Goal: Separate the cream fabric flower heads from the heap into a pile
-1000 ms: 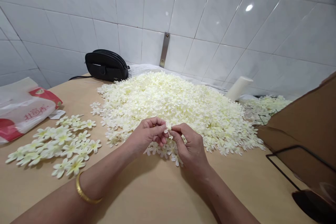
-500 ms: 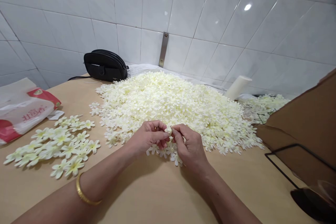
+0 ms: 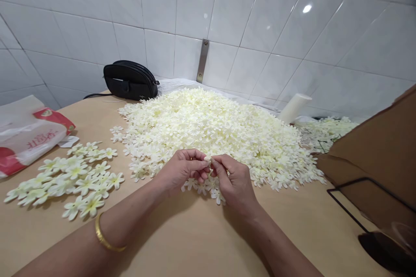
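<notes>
Beside fluffy heap (image 3: 224,123), left hand (image 3: 181,169), right hand (image 3: 235,182) pinch cream flower (image 3: 208,159)

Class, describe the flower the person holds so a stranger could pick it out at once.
Start at the big heap of cream flowers on the tan table. At its near edge the left hand and right hand meet. The flower is the only one lifted, pinched between both hands' fingertips.
</notes>
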`<state>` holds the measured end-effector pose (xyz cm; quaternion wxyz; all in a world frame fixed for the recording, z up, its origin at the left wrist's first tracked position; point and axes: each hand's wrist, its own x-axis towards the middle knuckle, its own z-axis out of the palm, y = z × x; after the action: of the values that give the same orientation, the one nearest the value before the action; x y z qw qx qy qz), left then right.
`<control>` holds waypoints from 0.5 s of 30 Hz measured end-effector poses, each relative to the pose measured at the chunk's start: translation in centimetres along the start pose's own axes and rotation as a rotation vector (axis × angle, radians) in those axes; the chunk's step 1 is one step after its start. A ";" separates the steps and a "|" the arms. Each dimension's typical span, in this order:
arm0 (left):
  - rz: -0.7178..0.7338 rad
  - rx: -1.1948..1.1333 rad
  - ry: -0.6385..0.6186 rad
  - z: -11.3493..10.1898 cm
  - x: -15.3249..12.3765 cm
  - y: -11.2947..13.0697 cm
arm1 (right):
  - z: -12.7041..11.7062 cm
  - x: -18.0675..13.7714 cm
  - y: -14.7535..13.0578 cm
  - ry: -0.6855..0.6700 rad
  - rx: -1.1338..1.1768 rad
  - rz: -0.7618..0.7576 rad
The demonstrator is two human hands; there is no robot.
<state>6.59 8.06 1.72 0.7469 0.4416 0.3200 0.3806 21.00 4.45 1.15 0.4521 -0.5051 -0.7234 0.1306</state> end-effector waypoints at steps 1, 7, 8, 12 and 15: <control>-0.008 0.000 -0.002 0.0 0.0 0.0 | 0.0 0.0 -0.1 0.000 -0.004 0.008; 0.013 0.033 -0.024 0.0 -0.2 -0.1 | 0.1 0.0 -0.4 -0.006 -0.013 0.026; 0.017 0.039 -0.027 0.0 -0.2 -0.1 | 0.1 -0.1 -0.4 -0.007 -0.017 0.023; 0.025 0.050 -0.028 0.0 -0.2 -0.1 | 0.2 -0.1 -0.4 0.009 0.009 0.065; 0.023 0.062 -0.019 0.0 -0.2 0.0 | 0.3 -0.1 -0.5 0.016 0.037 0.088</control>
<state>6.55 7.87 1.72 0.7313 0.4718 0.3195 0.3749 20.46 4.17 1.27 0.4612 -0.5291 -0.6941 0.1598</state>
